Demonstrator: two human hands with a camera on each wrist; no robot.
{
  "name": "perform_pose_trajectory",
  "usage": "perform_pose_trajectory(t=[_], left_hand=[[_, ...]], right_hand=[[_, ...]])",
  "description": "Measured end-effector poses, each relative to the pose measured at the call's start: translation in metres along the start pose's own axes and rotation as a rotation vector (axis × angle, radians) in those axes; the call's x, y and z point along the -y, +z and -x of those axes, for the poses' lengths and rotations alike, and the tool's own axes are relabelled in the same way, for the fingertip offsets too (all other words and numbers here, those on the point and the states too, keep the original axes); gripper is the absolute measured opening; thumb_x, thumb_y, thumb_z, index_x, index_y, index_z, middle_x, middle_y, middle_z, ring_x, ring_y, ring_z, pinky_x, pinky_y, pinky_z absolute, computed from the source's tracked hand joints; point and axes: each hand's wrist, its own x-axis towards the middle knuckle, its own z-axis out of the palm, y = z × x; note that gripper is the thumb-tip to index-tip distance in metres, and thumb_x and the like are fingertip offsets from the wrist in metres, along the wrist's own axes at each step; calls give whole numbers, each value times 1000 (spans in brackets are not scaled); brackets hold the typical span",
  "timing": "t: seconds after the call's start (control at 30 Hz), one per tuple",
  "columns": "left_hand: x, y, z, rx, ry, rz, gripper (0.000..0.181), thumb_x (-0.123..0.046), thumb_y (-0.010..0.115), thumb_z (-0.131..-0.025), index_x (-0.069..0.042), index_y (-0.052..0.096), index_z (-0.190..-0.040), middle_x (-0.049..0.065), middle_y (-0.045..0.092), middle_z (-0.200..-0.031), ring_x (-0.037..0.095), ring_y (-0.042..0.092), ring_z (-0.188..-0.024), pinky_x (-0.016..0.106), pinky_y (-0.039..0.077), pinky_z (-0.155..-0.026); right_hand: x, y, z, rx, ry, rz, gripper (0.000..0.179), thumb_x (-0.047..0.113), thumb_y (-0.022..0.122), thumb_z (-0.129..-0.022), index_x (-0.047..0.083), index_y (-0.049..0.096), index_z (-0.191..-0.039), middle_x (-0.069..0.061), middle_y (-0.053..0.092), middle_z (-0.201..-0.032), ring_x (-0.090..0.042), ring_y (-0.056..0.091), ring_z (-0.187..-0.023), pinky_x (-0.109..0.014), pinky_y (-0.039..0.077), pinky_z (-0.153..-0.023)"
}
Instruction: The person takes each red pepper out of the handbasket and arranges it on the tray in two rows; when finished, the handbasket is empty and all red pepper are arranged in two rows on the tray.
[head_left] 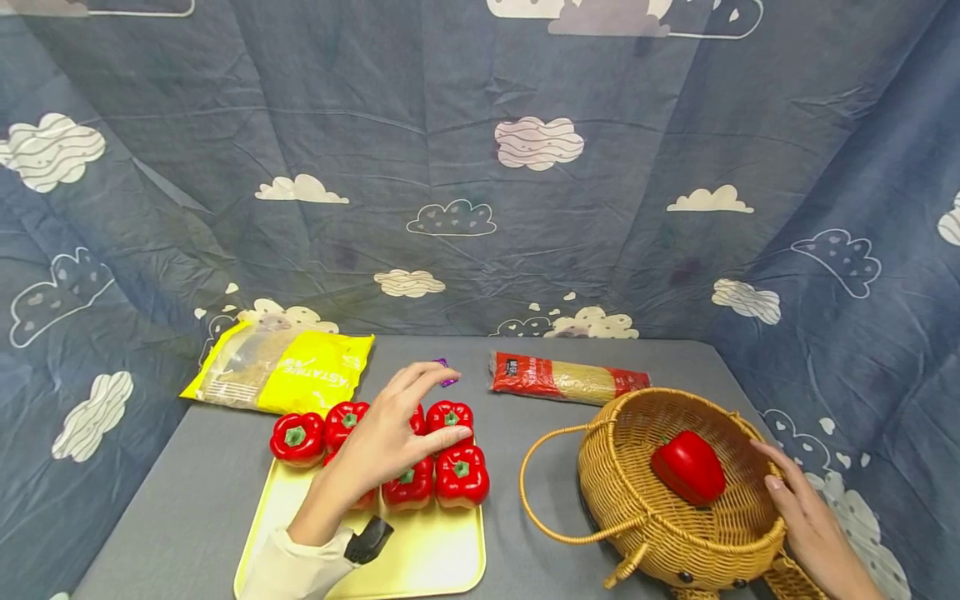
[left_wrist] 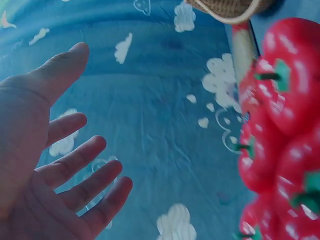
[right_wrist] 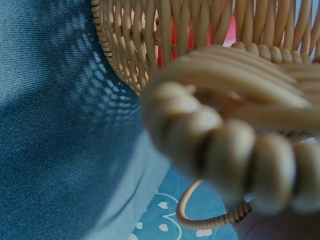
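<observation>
My left hand hovers over several red bell peppers, its thumb and fingers spread with nothing between them. The peppers stand close together at the far end of a yellow tray. In the left wrist view the relaxed left fingers are apart from the peppers. On the right is a wicker basket with an animal face, and one red bell pepper lies inside. My right hand rests against the basket's right rim, its visible fingers fairly straight. Blurred wicker hides most of that hand in the right wrist view.
A yellow bag lies behind the tray at the left. A red packet of noodles lies behind the basket. One small purple wrapper is near the back. The basket's loop handle sticks out toward the tray. A cloud-patterned cloth hangs around the table.
</observation>
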Motion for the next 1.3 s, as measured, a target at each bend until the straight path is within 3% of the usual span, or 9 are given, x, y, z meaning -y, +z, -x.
perform_pose_trajectory(t=[0.27,0.57,0.9,1.07,1.3], left_hand=[[-21,8,-37,73,122,5,60,-39,84,-81,-18,61,-133,-3,57,-131,14,53,-124,38,48,-105],[-50,25,-75,185,235,-11,58,-41,81,-84,-17,61,-132,-1,58,-131,17,54,-124,36,46,-106],[-79,71,-113,364,347,-41,51,-45,74,-89,-18,62,-131,-4,61,-128,10,56,-119,21,44,-102],[-91,96,-131,495,350,-67,49,-46,70,-92,-21,61,-133,-9,59,-125,3,55,-111,15,43,-94],[-104,135,-149,592,373,-76,48,-48,70,-92,-22,62,-131,-12,59,-117,-1,53,-101,10,42,-85]], right_hand=[[2,-2,0,13,39,10,50,21,33,-111,16,23,-160,42,20,-138,28,21,-120,6,18,-90],[1,-1,0,3,30,9,50,17,33,-110,11,24,-159,41,22,-138,27,21,-121,6,17,-91],[2,0,1,10,27,-10,50,15,32,-110,11,22,-159,38,22,-141,26,21,-122,5,18,-92],[1,0,1,9,30,-2,50,16,33,-110,11,22,-159,39,21,-140,26,21,-122,6,18,-92],[0,-1,1,-1,23,-15,50,15,34,-110,11,23,-159,38,23,-141,25,21,-124,5,18,-93]])
